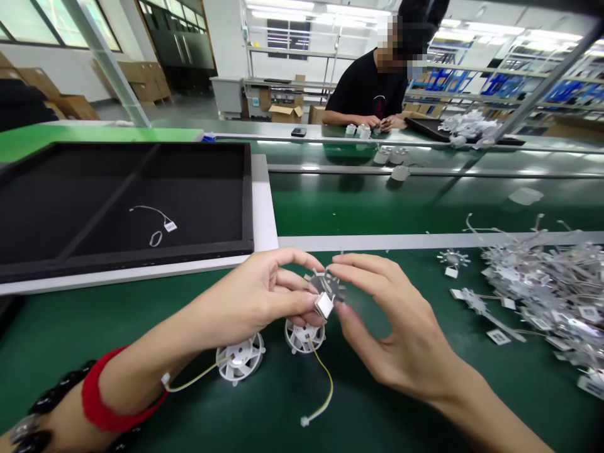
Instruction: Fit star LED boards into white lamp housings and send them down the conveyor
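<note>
My left hand [264,292] pinches a silver, flat round metal piece with spokes around its edge [330,284]. A white square tag [324,305] hangs at the front of that piece. Close on its right side is my right hand [389,314], thumb and fingers apart and curved around the edge; whether the fingertips touch it I cannot tell. Below the hands, a white round fan frame [304,336] with a yellow-white cable lies on the green table, partly covered by my left fingers. Left of it rests a second white fan frame [240,360], its cable running under my left wrist.
A heap of silver spoked pieces with wires and tags [542,289] lies at the right. A black tray [202,242] at the left holds a tagged wire [170,225]. Across the bench a person [368,88] handles small parts beside white pieces [363,131].
</note>
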Available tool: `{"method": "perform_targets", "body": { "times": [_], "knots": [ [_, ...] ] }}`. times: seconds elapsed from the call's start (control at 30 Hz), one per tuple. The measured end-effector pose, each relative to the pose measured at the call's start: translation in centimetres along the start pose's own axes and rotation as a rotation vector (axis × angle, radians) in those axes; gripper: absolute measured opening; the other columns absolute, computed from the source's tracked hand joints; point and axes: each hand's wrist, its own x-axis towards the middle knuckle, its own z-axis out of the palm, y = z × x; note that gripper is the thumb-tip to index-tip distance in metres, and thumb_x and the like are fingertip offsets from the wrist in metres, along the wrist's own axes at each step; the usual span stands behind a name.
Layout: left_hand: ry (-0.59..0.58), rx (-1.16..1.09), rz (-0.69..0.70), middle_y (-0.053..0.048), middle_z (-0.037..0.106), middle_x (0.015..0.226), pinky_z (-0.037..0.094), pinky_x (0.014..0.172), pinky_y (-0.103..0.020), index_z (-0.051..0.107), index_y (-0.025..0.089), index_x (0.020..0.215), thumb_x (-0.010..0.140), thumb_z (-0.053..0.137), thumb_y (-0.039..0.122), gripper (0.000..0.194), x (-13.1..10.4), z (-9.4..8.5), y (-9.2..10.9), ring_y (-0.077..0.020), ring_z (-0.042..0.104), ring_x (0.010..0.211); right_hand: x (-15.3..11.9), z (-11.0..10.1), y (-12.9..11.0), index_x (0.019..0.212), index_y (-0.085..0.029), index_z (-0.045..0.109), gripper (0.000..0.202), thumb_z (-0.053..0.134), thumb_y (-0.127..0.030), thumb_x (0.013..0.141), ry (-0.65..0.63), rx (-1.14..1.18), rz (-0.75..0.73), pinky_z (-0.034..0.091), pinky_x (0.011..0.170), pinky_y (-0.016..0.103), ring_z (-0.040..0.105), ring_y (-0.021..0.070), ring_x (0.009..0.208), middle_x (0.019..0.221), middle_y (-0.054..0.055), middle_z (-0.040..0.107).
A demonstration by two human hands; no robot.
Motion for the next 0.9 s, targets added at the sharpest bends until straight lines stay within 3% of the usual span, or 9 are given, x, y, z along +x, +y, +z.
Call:
{"method": "perform_targets", "body": {
  "times": [0.2, 0.27, 0.5, 0.63, 0.9],
  "knots": [
    [0.058, -0.028, 0.002, -0.001, 0.083, 0.080, 0.063, 0.073, -0.019, 0.063, 0.017, 0.100, 0.078, 0.099, 0.029, 0.044, 0.2, 0.2, 0.1, -0.0144, 0.081, 0.077, -0.1, -0.2, 0.4, 0.121, -0.020, 0.070, 0.024, 0.068, -0.012, 0.099, 0.050, -0.149, -0.193, 0.059, 0.099, 0.044, 0.070, 0.0279, 0.121, 0.132, 0.017, 0.069],
    [0.080, -0.015, -0.019, -0.002, 0.083, 0.080, 0.064, 0.074, -0.021, 0.064, 0.017, 0.099, 0.074, 0.102, 0.035, 0.049, 0.1, 0.1, 0.0, -0.0166, 0.082, 0.078, -0.1, -0.2, 0.4, 0.116, -0.022, 0.070, 0.019, 0.068, -0.011, 0.100, 0.072, -0.172, -0.185, 0.060, 0.095, 0.042, 0.073, 0.0263, 0.117, 0.129, 0.015, 0.071],
    [0.092, 0.045, -0.013, -0.003, 0.084, 0.082, 0.064, 0.076, -0.026, 0.068, 0.020, 0.103, 0.076, 0.100, 0.032, 0.044, -0.1, 0.2, -0.4, -0.0228, 0.084, 0.083, 0.0, -0.5, 0.3, 0.109, -0.024, 0.072, 0.010, 0.070, -0.016, 0.103, 0.094, -0.061, -0.037, 0.063, 0.091, 0.043, 0.077, 0.0267, 0.108, 0.120, 0.012, 0.077],
    [0.098, 0.080, -0.046, -0.002, 0.083, 0.079, 0.061, 0.076, -0.025, 0.069, 0.020, 0.103, 0.077, 0.097, 0.034, 0.041, -0.5, 0.8, -0.1, -0.0217, 0.083, 0.084, 0.1, -0.2, 0.1, 0.105, -0.023, 0.076, 0.011, 0.069, -0.014, 0.103, 0.079, 0.036, 0.024, 0.064, 0.087, 0.041, 0.078, 0.0258, 0.105, 0.117, 0.012, 0.079],
    [-0.014, 0.052, -0.050, -0.003, 0.086, 0.092, 0.062, 0.081, -0.022, 0.068, 0.021, 0.109, 0.083, 0.097, 0.036, 0.041, -0.8, 0.7, -0.1, -0.0179, 0.082, 0.090, 0.5, 0.4, -1.1, 0.105, -0.024, 0.074, 0.010, 0.073, -0.016, 0.099, 0.058, 0.515, 0.409, 0.067, 0.082, 0.029, 0.080, 0.0181, 0.089, 0.100, 0.002, 0.082]
  ]
}}
